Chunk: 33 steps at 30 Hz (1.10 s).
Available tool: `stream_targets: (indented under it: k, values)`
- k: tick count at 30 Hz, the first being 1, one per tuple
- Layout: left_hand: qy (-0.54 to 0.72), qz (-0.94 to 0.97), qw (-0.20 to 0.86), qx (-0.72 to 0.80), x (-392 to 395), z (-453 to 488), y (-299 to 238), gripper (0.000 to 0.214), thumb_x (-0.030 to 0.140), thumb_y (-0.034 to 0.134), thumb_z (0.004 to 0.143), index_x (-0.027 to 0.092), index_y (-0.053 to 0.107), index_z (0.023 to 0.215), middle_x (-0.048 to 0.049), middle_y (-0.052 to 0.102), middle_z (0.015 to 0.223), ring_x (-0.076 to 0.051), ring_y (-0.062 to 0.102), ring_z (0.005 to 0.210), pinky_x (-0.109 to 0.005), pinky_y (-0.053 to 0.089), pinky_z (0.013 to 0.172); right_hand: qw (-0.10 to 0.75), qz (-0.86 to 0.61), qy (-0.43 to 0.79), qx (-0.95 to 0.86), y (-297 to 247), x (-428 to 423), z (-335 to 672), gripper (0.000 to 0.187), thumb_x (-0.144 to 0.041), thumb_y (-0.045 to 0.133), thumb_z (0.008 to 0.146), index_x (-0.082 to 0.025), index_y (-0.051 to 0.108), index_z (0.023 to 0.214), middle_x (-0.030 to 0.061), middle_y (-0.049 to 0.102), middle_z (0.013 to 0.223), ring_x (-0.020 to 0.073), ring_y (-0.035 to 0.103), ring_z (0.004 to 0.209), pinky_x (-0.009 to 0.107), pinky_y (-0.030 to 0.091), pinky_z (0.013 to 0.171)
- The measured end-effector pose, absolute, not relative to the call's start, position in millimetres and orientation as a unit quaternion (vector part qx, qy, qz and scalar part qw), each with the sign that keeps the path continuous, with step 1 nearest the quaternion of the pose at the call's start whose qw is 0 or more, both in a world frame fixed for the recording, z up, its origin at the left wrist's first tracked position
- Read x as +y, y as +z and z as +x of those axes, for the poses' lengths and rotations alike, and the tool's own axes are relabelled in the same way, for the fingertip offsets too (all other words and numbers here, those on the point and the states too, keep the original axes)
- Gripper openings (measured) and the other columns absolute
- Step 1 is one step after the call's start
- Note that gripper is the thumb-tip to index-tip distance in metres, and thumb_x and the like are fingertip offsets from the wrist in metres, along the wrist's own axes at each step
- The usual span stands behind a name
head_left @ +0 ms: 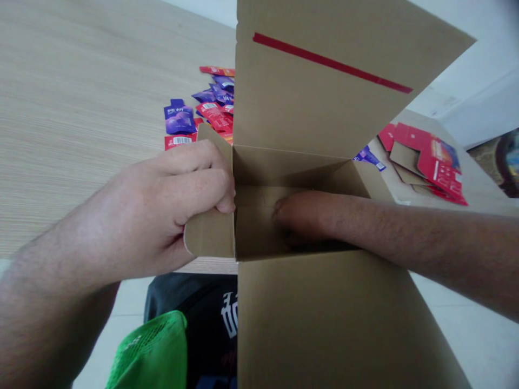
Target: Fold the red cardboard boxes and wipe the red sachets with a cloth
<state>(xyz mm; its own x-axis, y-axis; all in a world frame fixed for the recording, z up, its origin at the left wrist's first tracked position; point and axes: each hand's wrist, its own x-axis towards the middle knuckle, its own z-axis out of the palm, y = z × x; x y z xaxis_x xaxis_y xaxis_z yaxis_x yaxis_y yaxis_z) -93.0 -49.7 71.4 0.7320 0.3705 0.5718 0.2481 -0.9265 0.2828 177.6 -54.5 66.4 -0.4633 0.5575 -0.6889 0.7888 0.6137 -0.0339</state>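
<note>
An unsealed cardboard box (270,167) stands at the middle, its large flap (316,102) with a red tape strip raised at the far side. My left hand (198,189) is closed on the box's left side flap (211,235), thumb beneath and fingers over it. Down inside the box, near its bottom, is my right hand (304,216). Its fingers are curled and lie in shadow; whether anything is in them is hidden. Another wide flap (332,313) hangs toward me from the near edge.
Purple and red sachets (179,118) lie in a pile on the wooden table (81,108), partly behind the box. Flattened red cartons (436,162) rest at the right, with a purple sachet (370,158) nearby. Green mesh fabric (154,351) shows below.
</note>
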Motion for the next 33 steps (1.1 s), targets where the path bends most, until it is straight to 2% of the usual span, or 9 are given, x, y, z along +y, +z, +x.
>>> stream_targets:
  k: [2,5,10,14,18,23,27,31,33]
  values:
    - [0.332,0.923,0.097,0.166,-49,-94,71,0.014,0.016,0.060,0.091,0.026,0.061,0.102,-0.0054,0.063,0.100,-0.021,0.068,0.087,-0.033,0.055,0.062,0.336,0.371,-0.192,0.844,64,-51,173,0.035,-0.025,0.090,0.087,-0.019,0.077,0.120,0.0111,0.078,0.122,0.0301,0.075,0.105,0.038,0.059,0.087]
    - [0.342,0.919,0.100,0.167,-50,-93,71,0.012,0.018,0.063,0.092,0.025,0.063,0.101,-0.0058,0.065,0.100,-0.021,0.068,0.086,-0.035,0.053,0.063,0.323,0.352,-0.196,0.856,58,-41,165,0.058,-0.027,0.091,0.086,-0.019,0.068,0.138,0.0135,0.071,0.138,0.0317,0.072,0.117,0.038,0.059,0.095]
    - [0.347,0.916,0.096,0.177,-51,-90,72,0.004,0.021,0.063,0.096,0.025,0.063,0.097,-0.0051,0.065,0.097,-0.020,0.066,0.083,-0.033,0.051,0.062,0.307,0.381,-0.179,0.853,51,-25,151,0.085,-0.037,0.098,0.081,-0.017,0.055,0.152,0.0168,0.062,0.147,0.0322,0.069,0.124,0.038,0.057,0.104]
    - [0.349,0.915,0.096,0.176,-50,-90,70,0.004,0.021,0.062,0.097,0.024,0.063,0.095,-0.0057,0.065,0.096,-0.019,0.065,0.084,-0.034,0.050,0.063,0.276,0.360,-0.119,0.883,50,-23,151,0.098,-0.049,0.097,0.082,-0.016,0.048,0.161,0.0220,0.052,0.155,0.0397,0.060,0.135,0.046,0.052,0.114]
    - [0.349,0.912,0.110,0.184,-50,-93,69,0.002,0.023,0.065,0.097,0.024,0.064,0.096,-0.0059,0.066,0.099,-0.019,0.066,0.087,-0.035,0.051,0.065,0.265,0.298,-0.066,0.915,51,-27,156,0.089,-0.052,0.088,0.091,-0.013,0.051,0.161,0.0260,0.048,0.159,0.0464,0.051,0.140,0.053,0.046,0.118]
    - [0.346,0.916,0.103,0.173,-50,-94,71,0.004,0.021,0.063,0.098,0.024,0.064,0.095,-0.0068,0.066,0.098,-0.019,0.066,0.086,-0.035,0.050,0.064,0.291,0.224,-0.073,0.927,56,-28,157,0.073,-0.036,0.075,0.102,-0.017,0.048,0.168,0.0207,0.041,0.172,0.0411,0.053,0.139,0.051,0.043,0.120]
    - [0.349,0.913,0.099,0.190,-52,-93,72,0.004,0.024,0.063,0.098,0.026,0.062,0.096,-0.0065,0.066,0.097,-0.021,0.068,0.085,-0.036,0.052,0.062,0.307,0.237,-0.109,0.915,59,-24,162,0.074,-0.025,0.076,0.101,-0.025,0.048,0.169,0.0147,0.032,0.180,0.0387,0.046,0.153,0.050,0.038,0.127]
    - [0.347,0.912,0.093,0.200,-54,-91,74,0.004,0.024,0.062,0.098,0.027,0.060,0.095,-0.0056,0.065,0.096,-0.021,0.069,0.083,-0.035,0.052,0.060,0.313,0.323,-0.135,0.883,65,-28,186,0.084,-0.003,0.068,0.098,-0.031,0.042,0.173,0.0119,0.029,0.183,0.0368,0.042,0.160,0.049,0.043,0.125]
    - [0.341,0.914,0.089,0.198,-55,-90,75,0.005,0.025,0.061,0.099,0.026,0.059,0.095,-0.0055,0.065,0.096,-0.021,0.068,0.084,-0.035,0.052,0.061,0.328,0.376,-0.129,0.857,67,-35,201,0.092,0.000,0.070,0.095,-0.034,0.040,0.174,0.0104,0.029,0.183,0.0377,0.044,0.159,0.050,0.046,0.124]
